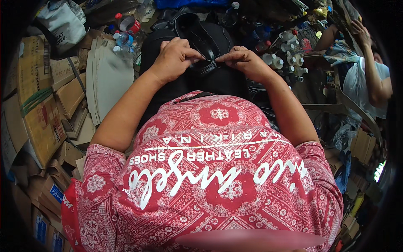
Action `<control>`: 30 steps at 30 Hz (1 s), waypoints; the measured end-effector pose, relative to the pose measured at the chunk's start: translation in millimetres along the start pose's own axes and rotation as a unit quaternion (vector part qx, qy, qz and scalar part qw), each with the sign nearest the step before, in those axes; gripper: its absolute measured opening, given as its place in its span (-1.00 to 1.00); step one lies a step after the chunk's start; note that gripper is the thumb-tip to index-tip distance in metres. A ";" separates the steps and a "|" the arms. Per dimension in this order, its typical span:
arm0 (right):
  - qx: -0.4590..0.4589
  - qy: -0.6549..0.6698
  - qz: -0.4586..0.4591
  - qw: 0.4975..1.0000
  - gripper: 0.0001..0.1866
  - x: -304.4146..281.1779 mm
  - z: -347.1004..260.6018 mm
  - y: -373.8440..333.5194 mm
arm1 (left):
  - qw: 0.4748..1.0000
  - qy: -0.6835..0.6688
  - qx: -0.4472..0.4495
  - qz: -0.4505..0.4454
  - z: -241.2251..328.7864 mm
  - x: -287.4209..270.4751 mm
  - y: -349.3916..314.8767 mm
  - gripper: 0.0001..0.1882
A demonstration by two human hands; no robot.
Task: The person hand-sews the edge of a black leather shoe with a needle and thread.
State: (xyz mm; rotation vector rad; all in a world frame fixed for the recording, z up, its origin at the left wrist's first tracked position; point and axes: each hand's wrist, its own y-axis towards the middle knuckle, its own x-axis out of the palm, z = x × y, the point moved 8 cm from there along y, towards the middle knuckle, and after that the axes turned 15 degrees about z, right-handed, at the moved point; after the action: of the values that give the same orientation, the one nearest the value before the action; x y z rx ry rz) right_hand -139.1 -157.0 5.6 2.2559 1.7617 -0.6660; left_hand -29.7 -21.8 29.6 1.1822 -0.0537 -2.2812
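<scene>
"Head view, then: where's the black shoe (200, 38)?"

"Twelve o'clock, over the dark trousers (233, 86)."

"And the fingers?"

"Left hand (173, 59) at eleven, right hand (248, 63) at one, each with thumb and forefinger together, apparently pinching the thin strap ends; the exact grip is too small to read from here."

"Heavy, you think?"

"Light, I'd guess, and bendy, with a slick sheen. I'd steady it by the stitched edge; those thin ends might tear. Loose bottles (277, 63) lie toward two, cardboard (37, 105) at nine."

Black shoe (205, 67) with details too small, blue sheet (191, 3) partly beyond top edge
</scene>
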 end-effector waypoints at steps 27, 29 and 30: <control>0.015 0.063 -0.014 0.998 -0.68 7.4 8.1 4.6 | 0.999 -0.015 -0.006 0.031 -2.8 7.1 3.7 -0.91; 0.003 0.088 -0.035 0.996 -0.68 4.9 10.2 16.3 | 0.998 -0.030 0.048 0.005 -4.2 10.6 13.6 -0.92; -0.007 0.111 -0.056 0.992 -0.67 7.3 9.4 19.0 | 0.997 -0.050 0.057 -0.027 -7.0 15.2 19.0 -0.90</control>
State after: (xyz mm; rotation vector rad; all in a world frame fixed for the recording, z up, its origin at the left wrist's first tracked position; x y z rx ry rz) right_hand -121.7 -159.7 -8.2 2.3127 2.0008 -0.4336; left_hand -22.5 -43.8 19.5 1.1384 -0.1932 -2.4117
